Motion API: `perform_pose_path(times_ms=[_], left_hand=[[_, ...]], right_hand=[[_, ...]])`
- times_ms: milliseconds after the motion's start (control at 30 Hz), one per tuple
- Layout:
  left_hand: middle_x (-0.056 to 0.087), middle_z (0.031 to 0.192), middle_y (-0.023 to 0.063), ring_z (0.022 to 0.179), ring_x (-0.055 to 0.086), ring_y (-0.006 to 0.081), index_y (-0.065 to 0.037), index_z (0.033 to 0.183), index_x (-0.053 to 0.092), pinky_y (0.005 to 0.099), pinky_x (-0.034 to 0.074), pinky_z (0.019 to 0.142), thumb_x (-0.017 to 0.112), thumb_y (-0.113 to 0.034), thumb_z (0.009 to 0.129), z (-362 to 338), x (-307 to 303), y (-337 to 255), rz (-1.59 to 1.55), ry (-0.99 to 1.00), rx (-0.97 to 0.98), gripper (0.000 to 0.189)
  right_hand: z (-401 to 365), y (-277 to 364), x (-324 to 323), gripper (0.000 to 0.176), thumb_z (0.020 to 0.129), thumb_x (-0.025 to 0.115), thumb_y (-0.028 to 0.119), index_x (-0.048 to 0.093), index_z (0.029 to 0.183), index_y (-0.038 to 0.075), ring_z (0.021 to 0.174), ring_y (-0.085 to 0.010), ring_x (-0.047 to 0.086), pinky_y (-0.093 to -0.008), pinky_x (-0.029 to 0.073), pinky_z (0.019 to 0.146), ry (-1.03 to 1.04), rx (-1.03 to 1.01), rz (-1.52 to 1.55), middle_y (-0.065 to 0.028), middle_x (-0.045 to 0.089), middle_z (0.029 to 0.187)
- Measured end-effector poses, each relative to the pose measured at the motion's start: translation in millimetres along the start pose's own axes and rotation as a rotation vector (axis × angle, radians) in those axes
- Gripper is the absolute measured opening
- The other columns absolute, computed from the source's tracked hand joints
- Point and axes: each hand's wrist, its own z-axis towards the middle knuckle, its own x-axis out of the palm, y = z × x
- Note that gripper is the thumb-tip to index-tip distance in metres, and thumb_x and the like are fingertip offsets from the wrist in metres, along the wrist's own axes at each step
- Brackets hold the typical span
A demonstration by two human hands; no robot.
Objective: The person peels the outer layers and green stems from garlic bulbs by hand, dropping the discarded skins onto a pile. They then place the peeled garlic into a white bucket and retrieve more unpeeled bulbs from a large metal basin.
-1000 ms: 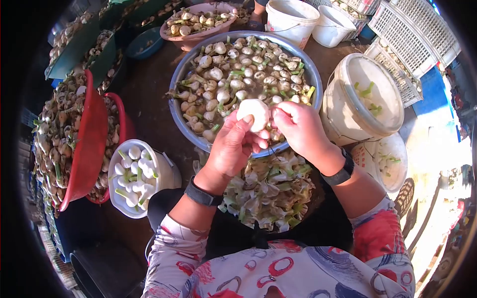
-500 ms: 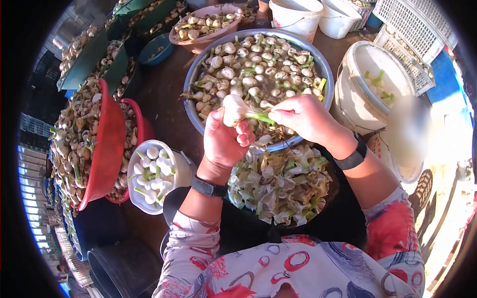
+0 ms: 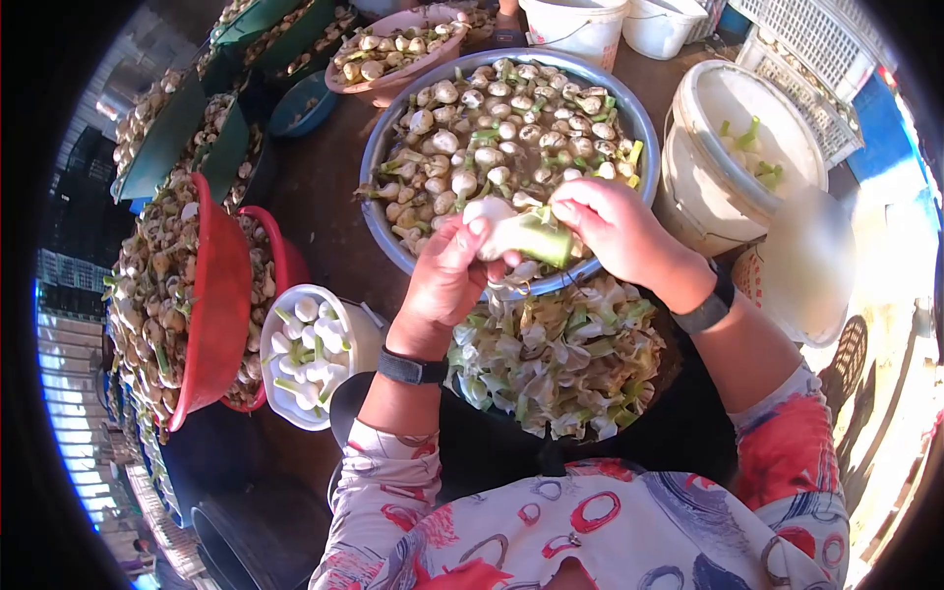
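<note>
My left hand (image 3: pixel 444 273) is closed around a pale garlic bulb (image 3: pixel 489 210), with its thumb on the side. A short green stem and a loosened outer skin (image 3: pixel 539 236) stretch from the bulb to the right. My right hand (image 3: pixel 612 228) pinches the upper edge of that skin. Both hands are over the near rim of a large metal basin (image 3: pixel 644 128), where many unpeeled garlic bulbs (image 3: pixel 487 157) sit in murky water. Directly below lies a heap of stripped garlic skins (image 3: pixel 556 364) in front of my body.
To the left, a white bucket (image 3: pixel 364 339) holds clean peeled garlic, beside red tubs (image 3: pixel 218 305) heaped with unpeeled bulbs. On the right stands a large white bucket (image 3: pixel 688 187) with some garlic inside. Behind are a pink basin (image 3: pixel 388 90), white pails (image 3: pixel 575 29) and crates (image 3: pixel 801 44).
The stem's outer skin, narrow and close to the stem before, now spreads wide and loose. My right hand has moved slightly right, and the left has turned the bulb. The view has shifted a little.
</note>
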Motion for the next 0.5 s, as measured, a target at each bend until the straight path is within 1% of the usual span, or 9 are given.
perform_pose_path(times_ms=[67,100,200,233,267,333,400,467,500], left_hand=[[0.059,0.084,0.0055,0.069,0.056,0.0101,0.001,0.104,0.049,0.0175,0.043,0.057,0.058,-0.039,0.078,-4,4,2,-0.01,0.18,-0.087,0.048],[0.058,0.087,0.0074,0.072,0.056,0.0108,0.002,0.106,0.048,0.0178,0.044,0.058,0.061,-0.036,0.077,-5,9,3,-0.025,0.147,-0.087,0.05],[0.058,0.091,0.0092,0.076,0.057,0.0116,0.003,0.111,0.047,0.0175,0.044,0.06,0.064,-0.033,0.074,-4,12,4,-0.072,0.117,-0.068,0.054],[0.058,0.091,0.0092,0.076,0.057,0.0116,0.003,0.111,0.047,0.0175,0.044,0.06,0.064,-0.033,0.074,-4,13,3,-0.063,0.126,-0.074,0.054],[0.055,0.099,0.0101,0.084,0.055,0.0144,0.001,0.115,0.043,0.0199,0.044,0.065,0.064,-0.027,0.074,-4,14,2,-0.092,0.122,-0.027,0.054],[0.048,0.114,0.0118,0.1,0.051,0.0199,-0.003,0.123,0.037,0.0247,0.043,0.075,0.064,-0.016,0.073,-6,12,1,-0.154,0.098,0.072,0.059],[0.043,0.12,0.01,0.112,0.042,0.0229,-0.006,0.126,0.032,0.0318,0.038,0.085,0.061,-0.008,0.07,-3,3,6,-0.137,0.038,0.223,0.063],[0.043,0.119,0.0082,0.109,0.043,0.0187,-0.003,0.126,0.031,0.0288,0.037,0.086,0.064,-0.014,0.071,-2,4,8,-0.036,0.036,0.33,0.065],[0.043,0.119,0.0082,0.109,0.043,0.0187,-0.003,0.126,0.031,0.0288,0.037,0.086,0.064,-0.014,0.071,-1,1,11,-0.033,0.041,0.331,0.065]], right_hand=[[2,-8,0,0.009,0.079,0.052,0.011,0.055,0.078,0.003,0.06,-0.0313,0.052,-0.0358,0.04,0.054,0.106,0.148,0.006,-0.0152,0.053,0.064],[1,-13,4,0.013,0.08,0.049,0.013,0.054,0.074,0.003,0.06,-0.0317,0.053,-0.037,0.04,0.054,-0.008,-0.059,-0.209,-0.0156,0.053,0.064],[5,-33,-3,0.019,0.081,0.046,0.016,0.053,0.069,0.002,0.058,-0.0328,0.052,-0.0376,0.042,0.054,-0.188,-0.025,-0.567,-0.016,0.054,0.063],[3,-43,-8,0.022,0.081,0.042,0.016,0.053,0.066,0.003,0.051,-0.0296,0.052,-0.0362,0.042,0.049,-0.088,0.083,-0.643,-0.0137,0.053,0.058],[7,-36,-12,0.028,0.081,0.045,0.021,0.057,0.068,-0.001,0.052,-0.0308,0.054,-0.0374,0.041,0.049,0.175,0.339,-0.615,-0.016,0.056,0.06],[5,-18,-7,0.036,0.086,0.043,0.032,0.058,0.075,0.001,0.043,-0.0146,0.052,-0.0282,0.041,0.039,0.421,0.746,-0.019,-0.008,0.055,0.056],[6,5,-5,0.043,0.087,0.042,0.038,0.058,0.081,-0.001,0.044,-0.0109,0.052,-0.021,0.039,0.039,0.43,0.842,0.4,-0.0063,0.057,0.058],[2,11,1,0.04,0.087,0.044,0.036,0.059,0.082,0.0,0.046,-0.0106,0.053,-0.0216,0.039,0.04,0.626,0.677,0.491,-0.0062,0.057,0.058],[1,4,15,0.036,0.086,0.047,0.035,0.059,0.079,0.002,0.045,-0.0093,0.05,-0.0224,0.037,0.041,0.576,0.568,0.575,-0.0036,0.053,0.053]])
